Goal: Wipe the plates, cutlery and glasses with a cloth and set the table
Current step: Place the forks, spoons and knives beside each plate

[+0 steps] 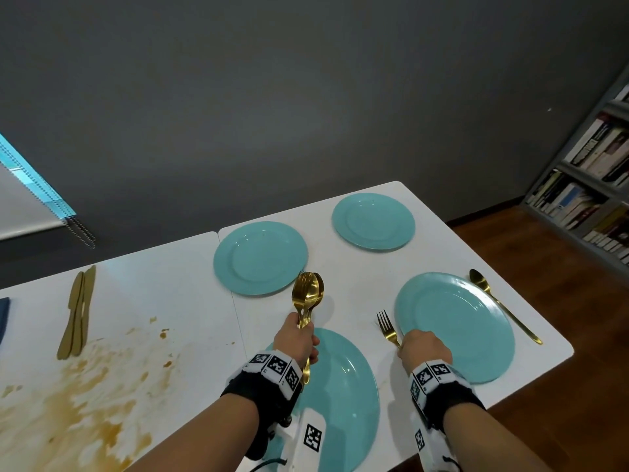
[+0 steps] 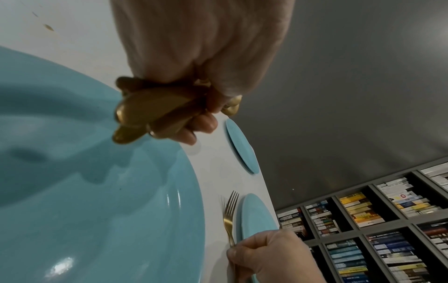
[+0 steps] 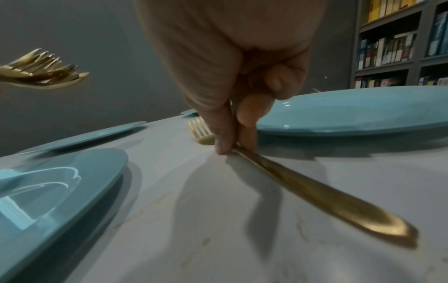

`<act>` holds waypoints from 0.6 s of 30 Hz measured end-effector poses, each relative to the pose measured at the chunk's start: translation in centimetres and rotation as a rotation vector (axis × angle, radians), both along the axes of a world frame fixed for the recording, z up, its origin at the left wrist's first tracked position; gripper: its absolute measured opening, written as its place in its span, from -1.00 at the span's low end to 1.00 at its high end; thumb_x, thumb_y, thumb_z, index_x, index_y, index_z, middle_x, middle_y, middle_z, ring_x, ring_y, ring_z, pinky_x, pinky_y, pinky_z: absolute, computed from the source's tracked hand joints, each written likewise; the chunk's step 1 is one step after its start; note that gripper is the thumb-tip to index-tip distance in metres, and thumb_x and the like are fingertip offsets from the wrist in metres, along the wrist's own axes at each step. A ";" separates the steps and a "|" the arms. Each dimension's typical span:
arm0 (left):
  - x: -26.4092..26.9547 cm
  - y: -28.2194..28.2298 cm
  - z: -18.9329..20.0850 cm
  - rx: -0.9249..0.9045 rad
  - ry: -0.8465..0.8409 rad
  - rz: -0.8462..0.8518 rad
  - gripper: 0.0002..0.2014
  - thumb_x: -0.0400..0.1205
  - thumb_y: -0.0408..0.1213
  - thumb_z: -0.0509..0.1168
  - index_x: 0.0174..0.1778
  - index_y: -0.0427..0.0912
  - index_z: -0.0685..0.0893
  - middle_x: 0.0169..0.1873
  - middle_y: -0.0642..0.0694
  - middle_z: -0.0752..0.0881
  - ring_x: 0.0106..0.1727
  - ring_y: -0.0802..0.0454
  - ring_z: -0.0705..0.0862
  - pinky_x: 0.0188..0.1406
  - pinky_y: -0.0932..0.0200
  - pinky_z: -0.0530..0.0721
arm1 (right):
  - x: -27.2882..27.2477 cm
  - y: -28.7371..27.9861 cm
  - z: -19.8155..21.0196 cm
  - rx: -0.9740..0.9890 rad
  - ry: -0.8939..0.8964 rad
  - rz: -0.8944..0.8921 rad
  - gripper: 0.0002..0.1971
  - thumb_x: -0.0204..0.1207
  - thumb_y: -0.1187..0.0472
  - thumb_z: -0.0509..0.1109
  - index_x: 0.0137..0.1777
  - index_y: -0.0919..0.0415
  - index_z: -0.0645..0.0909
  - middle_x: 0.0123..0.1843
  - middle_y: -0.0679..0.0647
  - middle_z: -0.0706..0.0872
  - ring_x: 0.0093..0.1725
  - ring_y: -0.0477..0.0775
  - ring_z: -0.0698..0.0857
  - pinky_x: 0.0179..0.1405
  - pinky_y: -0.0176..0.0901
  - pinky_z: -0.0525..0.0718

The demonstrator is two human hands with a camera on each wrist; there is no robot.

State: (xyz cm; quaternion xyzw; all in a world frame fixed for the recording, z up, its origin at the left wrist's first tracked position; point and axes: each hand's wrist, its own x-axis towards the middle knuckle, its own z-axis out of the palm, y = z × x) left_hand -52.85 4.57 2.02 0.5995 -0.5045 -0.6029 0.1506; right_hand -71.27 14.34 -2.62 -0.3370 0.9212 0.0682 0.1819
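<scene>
Several teal plates lie on the white table (image 1: 340,267). My left hand (image 1: 299,338) grips a bundle of gold cutlery (image 1: 307,294), spoons and forks, upright above the nearest plate (image 1: 343,396); the same bundle (image 2: 155,113) shows in the left wrist view. My right hand (image 1: 423,347) pinches the handle of a gold fork (image 1: 386,327) lying on the table just left of the right plate (image 1: 456,321). In the right wrist view the fingertips (image 3: 224,147) hold that fork (image 3: 315,191) against the tabletop. A gold spoon (image 1: 503,304) lies right of that plate.
Two more teal plates (image 1: 260,258) (image 1: 373,221) sit farther back. Gold knives (image 1: 77,311) lie at the left, beside brown stains (image 1: 85,403) on the table. A blue cloth (image 1: 4,315) shows at the left edge. A bookshelf (image 1: 592,185) stands at the right.
</scene>
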 end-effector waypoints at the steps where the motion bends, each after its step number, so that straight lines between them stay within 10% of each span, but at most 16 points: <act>1: 0.0 0.0 -0.1 0.000 0.002 -0.002 -0.88 0.73 -0.25 0.07 -0.01 -0.20 0.46 -0.34 -0.14 0.56 -0.47 0.01 0.49 -0.43 0.17 0.59 | 0.0 0.0 0.1 -0.001 0.013 0.005 -0.78 0.63 0.15 0.25 0.14 0.20 0.65 0.10 0.08 0.75 0.08 0.05 0.74 0.00 -0.19 0.67; 18: -0.2 0.0 -0.3 0.005 -0.007 -0.011 -0.90 0.73 -0.28 0.07 0.03 -0.19 0.47 -0.33 -0.13 0.57 -0.47 0.03 0.50 -0.42 0.20 0.59 | 0.8 -0.1 1.2 0.035 0.058 0.049 -0.76 0.63 0.27 0.17 0.17 0.20 0.63 0.14 0.09 0.74 0.13 0.05 0.73 0.05 -0.19 0.67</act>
